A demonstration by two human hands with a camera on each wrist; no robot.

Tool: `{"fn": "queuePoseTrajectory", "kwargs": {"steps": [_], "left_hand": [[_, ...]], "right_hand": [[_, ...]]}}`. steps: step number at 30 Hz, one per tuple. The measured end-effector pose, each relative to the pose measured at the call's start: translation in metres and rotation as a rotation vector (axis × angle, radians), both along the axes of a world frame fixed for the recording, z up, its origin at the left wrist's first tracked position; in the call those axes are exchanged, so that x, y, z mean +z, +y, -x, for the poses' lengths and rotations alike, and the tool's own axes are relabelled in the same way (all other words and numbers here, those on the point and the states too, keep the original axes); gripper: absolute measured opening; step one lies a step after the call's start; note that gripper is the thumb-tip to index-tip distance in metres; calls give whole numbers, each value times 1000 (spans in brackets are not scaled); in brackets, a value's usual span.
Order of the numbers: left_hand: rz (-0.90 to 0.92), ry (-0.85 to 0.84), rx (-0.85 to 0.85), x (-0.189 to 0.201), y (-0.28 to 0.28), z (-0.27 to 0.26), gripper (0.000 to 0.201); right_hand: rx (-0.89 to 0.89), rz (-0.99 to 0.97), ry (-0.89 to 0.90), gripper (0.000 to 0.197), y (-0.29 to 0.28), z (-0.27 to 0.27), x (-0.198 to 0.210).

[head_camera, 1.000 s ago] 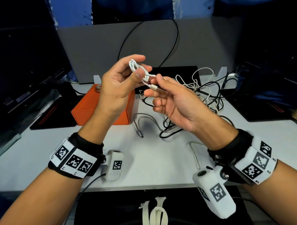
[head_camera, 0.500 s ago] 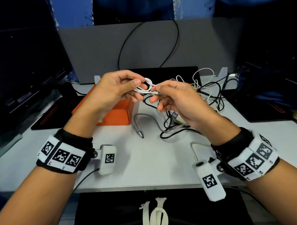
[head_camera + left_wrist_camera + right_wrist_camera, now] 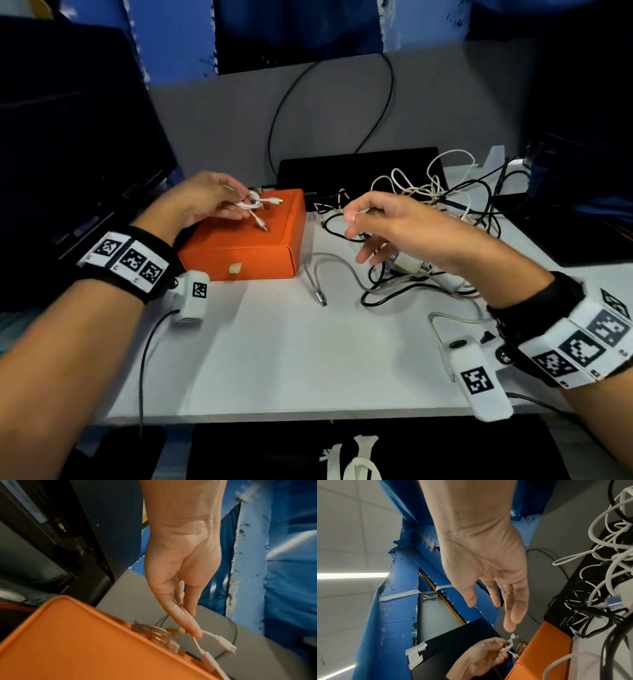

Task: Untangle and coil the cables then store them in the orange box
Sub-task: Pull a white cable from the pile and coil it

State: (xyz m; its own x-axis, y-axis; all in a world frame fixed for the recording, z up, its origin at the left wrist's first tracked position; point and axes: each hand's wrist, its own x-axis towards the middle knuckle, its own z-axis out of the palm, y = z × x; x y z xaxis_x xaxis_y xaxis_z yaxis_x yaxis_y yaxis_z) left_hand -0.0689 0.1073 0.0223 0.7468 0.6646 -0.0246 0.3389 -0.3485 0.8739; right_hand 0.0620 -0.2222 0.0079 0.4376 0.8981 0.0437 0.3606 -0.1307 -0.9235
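Blue foam panels and a grey partition back the white counter [image 3: 274, 342], with dark monitors at both sides. On the counter, under the left hand [image 3: 202, 198], sits the orange box [image 3: 246, 246]; its top looks shut in the head view. The left hand hovers over the far part of the box top and pinches a small coiled white cable [image 3: 251, 204] between thumb and fingers, with both plugs sticking out past the fingertips toward the right hand [image 3: 394, 226]. In the left wrist view a second, silvery coiled cable [image 3: 150, 630] lies at the far edge of the box, just beyond the fingertips. The right hand is raised above the counter just right of the box, fingers loosely spread and holding nothing. Beneath and beyond the right hand lies the tangle of black and white cables [image 3: 428, 219], spreading away to that hand's right. A grey cable [image 3: 318, 284] with a metal plug curves out of the tangle toward the person, between the two hands. Both wrists carry marker bands and small white cameras.
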Motion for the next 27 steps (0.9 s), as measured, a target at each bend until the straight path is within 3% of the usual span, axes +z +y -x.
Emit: {"fn": "queuePoseTrajectory", "kwargs": {"steps": [7,12,18,24,27], "left_hand": [[85,-32,-98,-2,10,-18,15],[-129,101,-133,-1,2,-50,19],[-470,257,-47,-12,13,-75,20],[-831,388,-14,-8,-3,-77,7],[-832,473,-81,-5,-12,-76,14]], "right_hand": [[60,84,-63,21,2,4,-4],[71,116,-106,22,0,7,-5],[74,134,-122,23,-2,5,-2],[81,146,-161,26,-5,2,1],[90,200,-219,28,-5,-1,1]]}}
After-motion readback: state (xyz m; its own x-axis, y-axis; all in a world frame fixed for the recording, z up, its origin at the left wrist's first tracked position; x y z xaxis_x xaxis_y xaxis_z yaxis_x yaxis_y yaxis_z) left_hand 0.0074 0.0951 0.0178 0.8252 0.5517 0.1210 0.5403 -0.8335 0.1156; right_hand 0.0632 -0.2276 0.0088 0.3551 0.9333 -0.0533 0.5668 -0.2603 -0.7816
